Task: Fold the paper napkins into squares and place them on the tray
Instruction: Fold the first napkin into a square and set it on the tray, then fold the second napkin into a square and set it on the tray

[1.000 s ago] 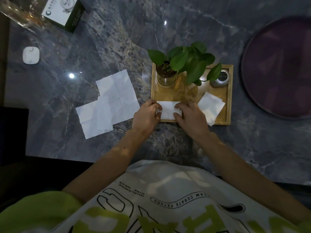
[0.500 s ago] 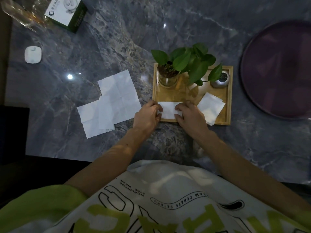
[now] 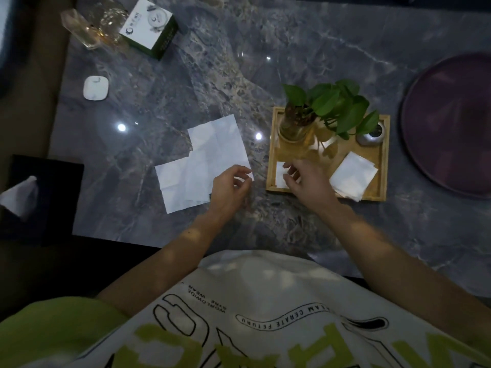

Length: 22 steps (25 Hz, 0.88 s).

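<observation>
The left grip (image 3: 231,187) is a bare hand. Its fingers curl at the near corner of a flat napkin (image 3: 220,144) on the dark stone worktop (image 3: 186,75). I cannot tell if it has hold of that corner or just touches it. A second flat napkin (image 3: 183,184) lies just left of this grip, partly under the first one.

The right grip (image 3: 305,184) is the other bare hand. It sits over the near left part of the wooden tray (image 3: 271,150). Its fingers are loose and a little bent, and it holds nothing. Right under its fingertips lies a small folded napkin (image 3: 279,172), flat on the tray floor. I cannot tell if the fingertips touch it. Just right of this grip, also on the tray, lies another folded napkin (image 3: 353,179), turned a bit crooked, with its near corner over the tray's edge.

Beyond the right grip, at the far side of the tray, stand a green plant (image 3: 329,102) in a glass jar (image 3: 292,128) and a little silver pot (image 3: 372,134).

Far to the right of the right grip is a big round purple plate (image 3: 451,123). Far beyond the left grip are a white and green box (image 3: 148,25) and a small white gadget (image 3: 95,87). Well left of the left grip is a black tissue box (image 3: 45,195).
</observation>
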Motion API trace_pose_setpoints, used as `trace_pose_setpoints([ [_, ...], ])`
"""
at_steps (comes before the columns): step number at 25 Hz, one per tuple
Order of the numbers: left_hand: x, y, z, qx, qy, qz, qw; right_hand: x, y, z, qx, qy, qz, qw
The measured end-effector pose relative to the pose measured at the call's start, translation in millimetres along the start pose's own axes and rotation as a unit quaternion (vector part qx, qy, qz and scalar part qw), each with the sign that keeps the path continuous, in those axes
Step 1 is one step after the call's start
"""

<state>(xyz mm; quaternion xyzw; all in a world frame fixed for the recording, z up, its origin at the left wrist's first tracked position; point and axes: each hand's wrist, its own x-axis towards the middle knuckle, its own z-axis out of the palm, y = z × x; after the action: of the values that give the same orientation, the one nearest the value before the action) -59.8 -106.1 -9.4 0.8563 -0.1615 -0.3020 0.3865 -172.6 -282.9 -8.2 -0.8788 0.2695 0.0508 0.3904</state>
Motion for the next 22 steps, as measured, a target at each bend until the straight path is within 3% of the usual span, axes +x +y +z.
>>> trace_pose_setpoints([
  [12,43.2,-37.9,-95.5,0.029,0.016,-0.077,0.996,18.2,-71.1,61.5,0.008,-0.003,0.076,0.997],
  [22,113.1,-42.1,-123.4,0.046,-0.004,-0.049,0.998,33.9,-91.2,90.3,-0.058,-0.009,0.168,0.984],
])
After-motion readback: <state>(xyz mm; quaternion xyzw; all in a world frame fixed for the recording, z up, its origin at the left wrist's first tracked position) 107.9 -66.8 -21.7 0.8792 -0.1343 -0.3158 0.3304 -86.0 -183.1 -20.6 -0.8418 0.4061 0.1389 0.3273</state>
